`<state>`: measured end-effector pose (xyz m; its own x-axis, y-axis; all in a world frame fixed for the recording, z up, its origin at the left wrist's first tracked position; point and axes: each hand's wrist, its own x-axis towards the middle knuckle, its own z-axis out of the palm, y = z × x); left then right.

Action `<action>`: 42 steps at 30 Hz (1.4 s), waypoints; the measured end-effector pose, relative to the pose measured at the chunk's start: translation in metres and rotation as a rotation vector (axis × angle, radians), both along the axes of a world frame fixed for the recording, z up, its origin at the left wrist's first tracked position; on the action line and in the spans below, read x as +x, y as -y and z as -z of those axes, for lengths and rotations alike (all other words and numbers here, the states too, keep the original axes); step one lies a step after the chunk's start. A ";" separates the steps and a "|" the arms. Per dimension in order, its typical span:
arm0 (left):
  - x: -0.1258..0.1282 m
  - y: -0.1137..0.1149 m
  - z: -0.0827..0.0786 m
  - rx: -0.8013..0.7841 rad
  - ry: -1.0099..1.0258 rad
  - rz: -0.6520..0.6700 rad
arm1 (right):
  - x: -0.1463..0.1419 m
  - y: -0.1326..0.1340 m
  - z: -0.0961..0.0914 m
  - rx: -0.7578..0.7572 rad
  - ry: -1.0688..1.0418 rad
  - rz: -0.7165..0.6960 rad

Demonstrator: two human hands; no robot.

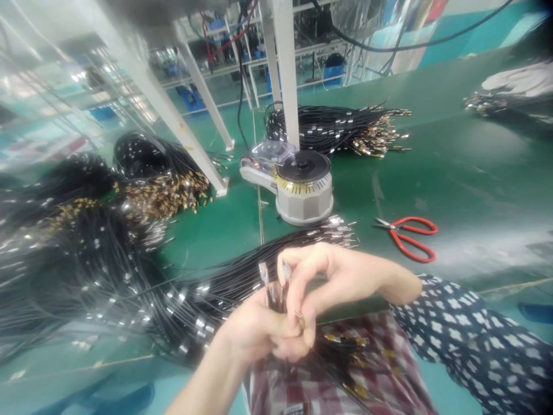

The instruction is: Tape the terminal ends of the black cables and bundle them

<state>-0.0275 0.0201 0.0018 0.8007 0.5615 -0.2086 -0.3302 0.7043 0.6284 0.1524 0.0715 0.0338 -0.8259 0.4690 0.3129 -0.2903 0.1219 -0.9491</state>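
Note:
My left hand (270, 331) is closed around thin black cables, and two silver-tipped cable ends (264, 272) stick up from its grip. My right hand (330, 279) meets it from the right, thumb and fingertips pinched on a small cable end (301, 320) with a yellowish bit on it. The fingers partly hide that piece. Just beyond the hands stretches a large bundle of black cables (242, 268) with bare silver tips. More cables with yellow-wrapped ends (349, 360) lie across my lap on a checked cloth (389, 369).
A round tape dispenser (305, 193) stands on the green table (453, 173) ahead. Red-handled scissors (412, 237) lie to the right. Cable heaps with yellow-wrapped ends (164, 193) fill the left, and another heap (345, 129) lies behind the dispenser. White posts (286, 75) rise from the table.

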 end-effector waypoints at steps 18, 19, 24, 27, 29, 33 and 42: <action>0.009 -0.001 -0.019 -0.055 -0.152 -0.186 | 0.029 0.008 0.004 0.009 0.222 0.621; 0.011 -0.001 -0.019 -0.042 -0.174 -0.208 | 0.030 0.008 0.006 -0.037 0.211 0.643; 0.015 0.003 -0.019 0.045 -0.285 -0.375 | 0.032 0.011 0.004 -0.081 0.208 0.750; 0.018 0.004 -0.020 0.065 -0.298 -0.410 | 0.029 0.013 -0.001 -0.012 0.269 0.812; 0.019 0.005 -0.020 0.068 -0.305 -0.411 | 0.027 0.015 -0.005 0.051 0.316 0.836; 0.020 0.008 -0.020 0.135 -0.380 -0.417 | 0.021 0.017 -0.010 0.119 0.366 0.853; 0.019 0.009 -0.022 0.332 -0.594 -0.470 | 0.022 0.017 -0.013 0.136 0.366 0.597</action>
